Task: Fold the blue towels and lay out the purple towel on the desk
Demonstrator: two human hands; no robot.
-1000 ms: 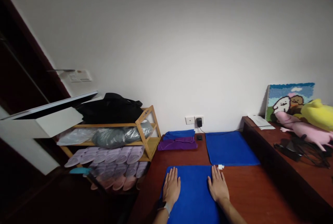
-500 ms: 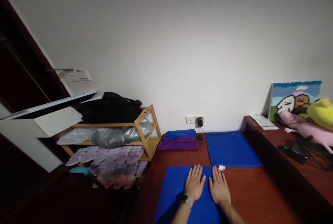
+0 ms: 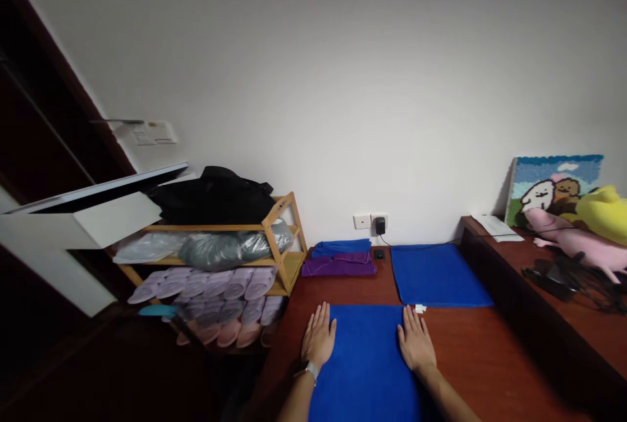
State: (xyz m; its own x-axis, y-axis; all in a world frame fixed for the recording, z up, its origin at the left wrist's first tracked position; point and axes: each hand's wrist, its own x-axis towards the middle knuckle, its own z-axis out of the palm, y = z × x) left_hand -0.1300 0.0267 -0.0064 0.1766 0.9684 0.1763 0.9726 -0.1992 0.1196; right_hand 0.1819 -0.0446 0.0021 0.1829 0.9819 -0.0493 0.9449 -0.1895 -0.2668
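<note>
A blue cloth (image 3: 365,363) lies flat on the reddish-brown table (image 3: 484,357), running down past the lower edge of view. On its left edge rests my left hand (image 3: 319,337), palm down with fingers stretched out, a watch on the wrist. My right hand (image 3: 416,340) lies flat across the right edge, fingers extended and the thumb apart. Just beyond the right fingertips is a small white tag (image 3: 420,308). Farther back, a second blue cloth (image 3: 438,275) is spread flat. Folded purple cloth (image 3: 337,265) and blue cloth (image 3: 341,247) lie at the back left.
Left of the table stands a wooden rack (image 3: 281,245) with several slippers (image 3: 235,283), plastic-wrapped items and a black bag (image 3: 215,196). A plugged-in adapter (image 3: 380,226) trails a cable along the wall. On the raised right surface are a pink plush toy (image 3: 578,239) and black cables.
My left hand has slid left from the middle of the blue cloth to its left edge. My right hand has stayed at the right edge. The view has shifted slightly.
</note>
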